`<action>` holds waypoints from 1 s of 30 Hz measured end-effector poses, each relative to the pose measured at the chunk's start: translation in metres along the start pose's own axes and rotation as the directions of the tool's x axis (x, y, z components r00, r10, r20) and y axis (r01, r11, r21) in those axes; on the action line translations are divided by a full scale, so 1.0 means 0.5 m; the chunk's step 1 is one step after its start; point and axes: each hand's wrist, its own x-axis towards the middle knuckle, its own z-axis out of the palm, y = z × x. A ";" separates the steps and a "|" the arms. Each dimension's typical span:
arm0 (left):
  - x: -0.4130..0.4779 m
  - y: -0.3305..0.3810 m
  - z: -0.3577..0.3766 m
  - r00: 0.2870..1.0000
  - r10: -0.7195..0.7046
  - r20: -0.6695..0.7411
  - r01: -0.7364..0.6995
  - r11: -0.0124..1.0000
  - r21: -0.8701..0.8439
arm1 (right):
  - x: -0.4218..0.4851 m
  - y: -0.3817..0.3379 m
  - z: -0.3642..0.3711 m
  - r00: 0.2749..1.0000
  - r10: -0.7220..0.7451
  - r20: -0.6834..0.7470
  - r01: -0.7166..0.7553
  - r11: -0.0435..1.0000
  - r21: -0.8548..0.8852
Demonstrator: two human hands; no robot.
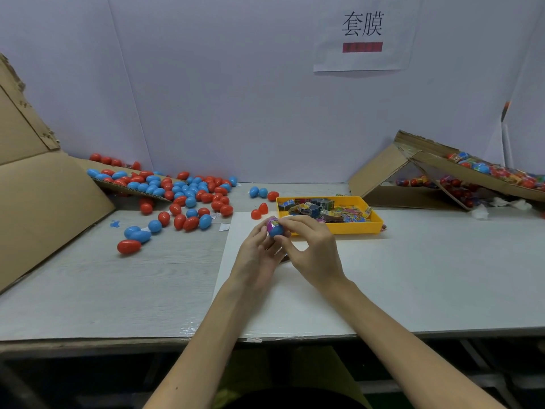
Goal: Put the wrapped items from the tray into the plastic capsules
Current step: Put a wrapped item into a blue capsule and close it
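Overhead, sign (362, 33) "套膜"; blue capsule (275, 229) between left hand (259, 253), right hand (313, 246)

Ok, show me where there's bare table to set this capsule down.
Bare: the table right of the yellow tray, in front of the tipped cardboard box; the white sheet right of the right hand; the grey near-left stretch beside the cardboard flap. Crowded: back left, strewn with red and blue capsules.
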 end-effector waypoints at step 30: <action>-0.010 -0.005 0.011 0.990 0.138 -0.022 -0.132 0.975 0.179 | 0.000 -0.002 -0.002 0.999 -0.041 0.021 0.040 0.998 0.054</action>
